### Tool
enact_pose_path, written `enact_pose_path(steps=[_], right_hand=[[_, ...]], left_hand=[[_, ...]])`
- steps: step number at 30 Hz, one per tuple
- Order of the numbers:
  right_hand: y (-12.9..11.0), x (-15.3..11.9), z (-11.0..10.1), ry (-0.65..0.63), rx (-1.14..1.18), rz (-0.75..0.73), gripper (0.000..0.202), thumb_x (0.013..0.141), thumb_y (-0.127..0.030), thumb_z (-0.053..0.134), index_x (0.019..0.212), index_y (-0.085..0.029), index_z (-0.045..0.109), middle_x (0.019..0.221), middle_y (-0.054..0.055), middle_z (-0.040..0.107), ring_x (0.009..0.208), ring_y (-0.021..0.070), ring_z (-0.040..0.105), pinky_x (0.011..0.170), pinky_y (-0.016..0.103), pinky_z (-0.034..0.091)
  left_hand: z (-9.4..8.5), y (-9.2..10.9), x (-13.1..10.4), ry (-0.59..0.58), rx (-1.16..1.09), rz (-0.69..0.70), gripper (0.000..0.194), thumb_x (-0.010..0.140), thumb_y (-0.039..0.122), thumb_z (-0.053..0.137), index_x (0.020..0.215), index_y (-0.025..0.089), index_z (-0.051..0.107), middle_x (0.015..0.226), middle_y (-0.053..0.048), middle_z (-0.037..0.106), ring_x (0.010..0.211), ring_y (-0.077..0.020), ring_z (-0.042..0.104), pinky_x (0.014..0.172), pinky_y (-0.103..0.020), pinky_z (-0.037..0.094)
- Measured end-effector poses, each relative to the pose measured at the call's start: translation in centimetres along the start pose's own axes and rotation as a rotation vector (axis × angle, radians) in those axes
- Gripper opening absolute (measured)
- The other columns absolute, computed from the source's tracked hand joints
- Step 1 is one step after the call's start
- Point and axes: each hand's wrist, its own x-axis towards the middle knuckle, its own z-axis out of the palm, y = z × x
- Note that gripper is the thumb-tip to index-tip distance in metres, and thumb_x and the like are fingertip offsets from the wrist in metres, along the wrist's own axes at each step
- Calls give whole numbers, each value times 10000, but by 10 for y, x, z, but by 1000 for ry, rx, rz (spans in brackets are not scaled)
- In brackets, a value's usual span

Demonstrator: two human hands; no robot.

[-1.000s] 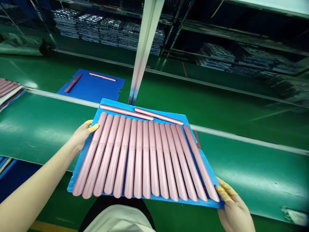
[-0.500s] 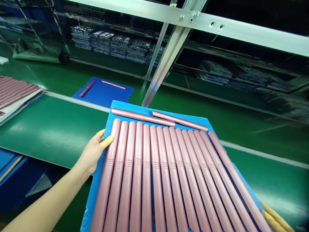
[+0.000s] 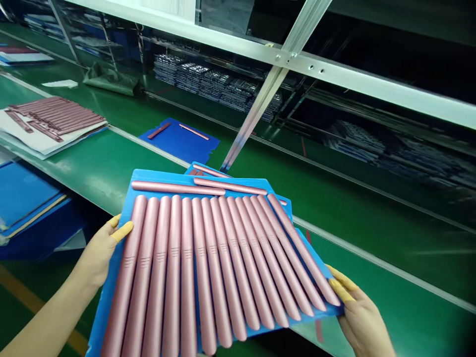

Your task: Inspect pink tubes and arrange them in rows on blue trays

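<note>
Between my two hands I hold a blue sheet (image 3: 163,175) by its left and right edges. Side by side on it lie several long pink metallic tubes (image 3: 201,248), each with short marks around its middle. Two thinner-looking pink pieces (image 3: 178,188) lie crosswise along the sheet's far edge. My left hand (image 3: 98,253) is closed on the left edge, its thumb on top. My right hand (image 3: 357,307) grips the right corner. Yellow finger covers show on both hands. Behind the sheet, partly hidden by it, another blue sheet (image 3: 288,208) with pink pieces lies on the green bench.
The green bench (image 3: 372,267) runs across the view. A darker blue sheet (image 3: 178,146) with two pieces lies beyond. At left is a white-lined stack of pink pieces (image 3: 63,116). A metal post (image 3: 256,114) and crossbar stand ahead, with shelves of stacked parts (image 3: 208,82) behind.
The loaded sheet appears lower and farther left, and more of its near edge shows. My right hand has come into fuller view. A second loaded sheet now shows behind it.
</note>
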Motion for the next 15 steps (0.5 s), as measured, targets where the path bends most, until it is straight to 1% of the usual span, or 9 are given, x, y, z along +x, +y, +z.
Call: enact_pose_path(steps=[1,3,5,6,8,10,12,15], right_hand=[[-1,8,1,-15,-8,-4,482,553,-457,722,957,-206,644,929,75,694,952,310,629,852,444,523],[-6,28,7,-36,-85,-103,434,603,-452,676,952,-197,646,957,71,686,977,284,613,921,432,469],[-13,52,16,-57,-192,-219,375,652,-421,623,941,-185,654,982,76,682,982,266,605,952,421,432],[-18,64,21,-77,-245,-260,350,672,-398,599,937,-176,658,983,82,683,971,259,607,941,411,435],[-28,88,30,-127,-333,-295,305,705,-360,565,909,-159,669,950,92,693,923,247,621,872,379,468],[-39,110,38,-152,-374,-299,280,721,-349,563,876,-148,680,894,96,703,867,243,631,786,351,493],[-50,129,44,-137,-404,-302,273,720,-359,582,842,-139,687,825,94,705,821,246,630,730,336,495],[-62,154,51,-104,-479,-307,279,716,-387,604,789,-132,693,740,90,693,784,248,620,709,327,478]], left_hand=[[-4,-6,-11,29,-14,-12,439,642,382,729,1057,269,642,1012,-19,689,967,-225,627,737,-263,526],[-7,-18,-33,82,-60,-35,433,660,374,718,1077,293,634,981,-4,690,944,-219,629,723,-267,531],[-4,-31,-53,154,-128,-32,387,695,349,691,1075,308,630,943,10,688,931,-213,628,760,-292,529],[-1,-38,-62,198,-160,-20,351,717,338,672,1064,310,631,932,17,684,938,-208,624,805,-306,518],[11,-51,-80,285,-204,9,279,758,324,637,1037,312,633,947,32,668,999,-181,597,925,-303,454],[28,-63,-97,363,-234,9,241,791,326,608,1032,320,621,996,48,645,1073,-144,550,1001,-265,373],[46,-73,-113,391,-280,-24,237,810,336,589,1046,332,598,1021,59,624,1082,-117,526,996,-234,355],[70,-85,-133,349,-372,-58,217,824,324,570,1040,341,582,964,62,612,971,-104,550,872,-210,427]])
